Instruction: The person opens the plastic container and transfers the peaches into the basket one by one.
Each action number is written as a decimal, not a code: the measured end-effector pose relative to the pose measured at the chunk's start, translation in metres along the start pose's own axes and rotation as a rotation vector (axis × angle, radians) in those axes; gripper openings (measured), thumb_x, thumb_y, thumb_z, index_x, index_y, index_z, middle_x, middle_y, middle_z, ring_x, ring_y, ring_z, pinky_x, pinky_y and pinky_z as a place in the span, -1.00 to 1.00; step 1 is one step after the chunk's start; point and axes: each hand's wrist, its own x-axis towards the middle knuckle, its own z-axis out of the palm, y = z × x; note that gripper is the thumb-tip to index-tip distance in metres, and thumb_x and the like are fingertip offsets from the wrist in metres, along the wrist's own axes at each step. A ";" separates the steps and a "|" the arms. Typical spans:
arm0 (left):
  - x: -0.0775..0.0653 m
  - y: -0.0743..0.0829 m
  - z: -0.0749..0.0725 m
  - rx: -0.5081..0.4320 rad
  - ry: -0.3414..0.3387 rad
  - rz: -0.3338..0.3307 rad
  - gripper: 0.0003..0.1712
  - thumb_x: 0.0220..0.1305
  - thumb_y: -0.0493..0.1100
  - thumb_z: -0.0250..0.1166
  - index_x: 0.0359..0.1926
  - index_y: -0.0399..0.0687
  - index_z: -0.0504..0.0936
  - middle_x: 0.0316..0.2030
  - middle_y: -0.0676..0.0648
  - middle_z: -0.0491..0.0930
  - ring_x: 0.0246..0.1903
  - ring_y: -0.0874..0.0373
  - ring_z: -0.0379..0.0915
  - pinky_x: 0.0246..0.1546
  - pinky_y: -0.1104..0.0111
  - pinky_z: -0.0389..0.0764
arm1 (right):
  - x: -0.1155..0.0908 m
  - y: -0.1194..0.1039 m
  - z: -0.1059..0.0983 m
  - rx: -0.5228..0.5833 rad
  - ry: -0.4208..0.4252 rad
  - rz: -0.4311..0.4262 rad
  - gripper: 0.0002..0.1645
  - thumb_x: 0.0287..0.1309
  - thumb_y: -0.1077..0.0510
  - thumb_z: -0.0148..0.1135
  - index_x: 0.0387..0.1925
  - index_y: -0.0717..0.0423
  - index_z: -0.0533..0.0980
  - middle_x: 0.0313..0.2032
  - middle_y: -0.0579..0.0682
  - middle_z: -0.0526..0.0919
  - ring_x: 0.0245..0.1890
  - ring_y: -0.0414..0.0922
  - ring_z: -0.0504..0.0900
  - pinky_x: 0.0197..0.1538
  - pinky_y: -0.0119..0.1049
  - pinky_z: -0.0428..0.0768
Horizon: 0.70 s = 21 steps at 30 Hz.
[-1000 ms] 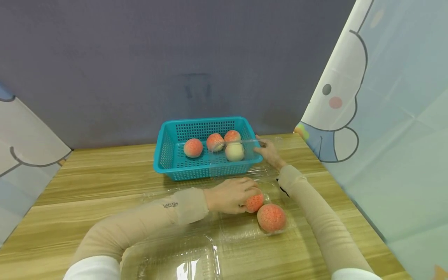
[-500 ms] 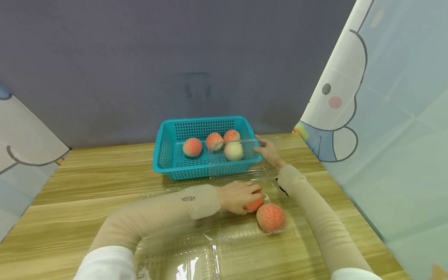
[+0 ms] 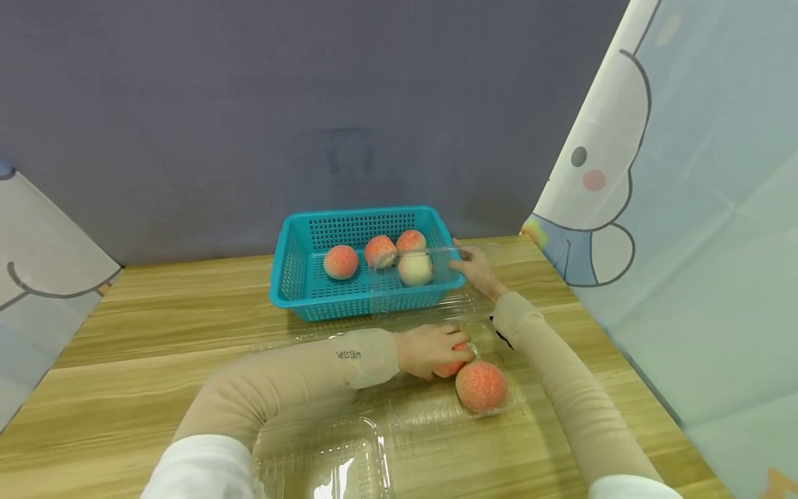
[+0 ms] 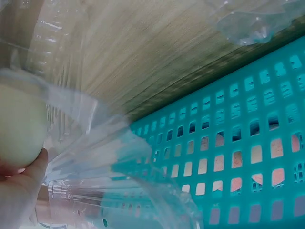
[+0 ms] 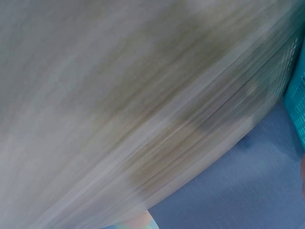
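Observation:
In the head view my left hand (image 3: 430,352) grips a reddish peach (image 3: 450,369) in a clear plastic box (image 3: 430,414), its fingers curled over the top. A second peach (image 3: 481,387) sits beside it, nearer to me. The left wrist view catches the pale side of a peach (image 4: 21,121) against my thumb. My right hand (image 3: 476,270) holds the box's raised clear lid (image 3: 442,305) at its right part, next to the basket. The right wrist view shows mostly blurred table, with only a sliver of skin at its right edge.
Behind the box stands a blue perforated basket (image 3: 324,307) with several peaches, one a peach with its pale side up (image 3: 415,269). Another clear box (image 3: 327,464) lies at the front, partly under my left arm. A grey wall (image 3: 206,138) closes off the wooden table's back.
My left hand has shifted slightly right and down, its fingers covering more of the peach. The right hand and raised lid have stayed in place.

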 end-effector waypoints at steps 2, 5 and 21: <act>0.000 0.000 -0.001 0.012 0.001 0.001 -0.16 -0.21 0.05 0.49 0.18 0.17 0.37 0.10 0.01 0.36 0.03 0.14 0.30 -0.07 0.40 0.51 | 0.000 -0.001 0.000 -0.002 0.001 0.004 -0.49 0.10 0.18 0.10 0.12 0.23 0.43 0.38 -0.03 0.11 0.35 0.06 0.12 0.30 0.01 0.22; 0.001 0.000 -0.002 0.022 0.001 -0.001 -0.19 -0.20 0.05 0.49 0.16 0.17 0.39 0.08 0.02 0.38 0.00 0.15 0.32 -0.11 0.41 0.52 | -0.001 -0.002 0.000 0.007 0.002 0.000 -0.50 0.09 0.17 0.10 0.10 0.22 0.45 0.38 -0.03 0.11 0.35 0.06 0.13 0.29 0.01 0.24; 0.001 0.005 -0.007 0.036 -0.066 -0.034 -0.31 -0.09 0.08 0.41 0.13 0.23 0.40 0.02 0.04 0.39 -0.07 0.17 0.33 -0.21 0.44 0.53 | -0.006 -0.014 -0.002 0.089 -0.032 -0.035 -0.63 0.11 0.32 0.06 -0.03 0.43 0.47 0.38 0.13 0.05 0.39 0.11 -0.02 0.35 0.05 0.11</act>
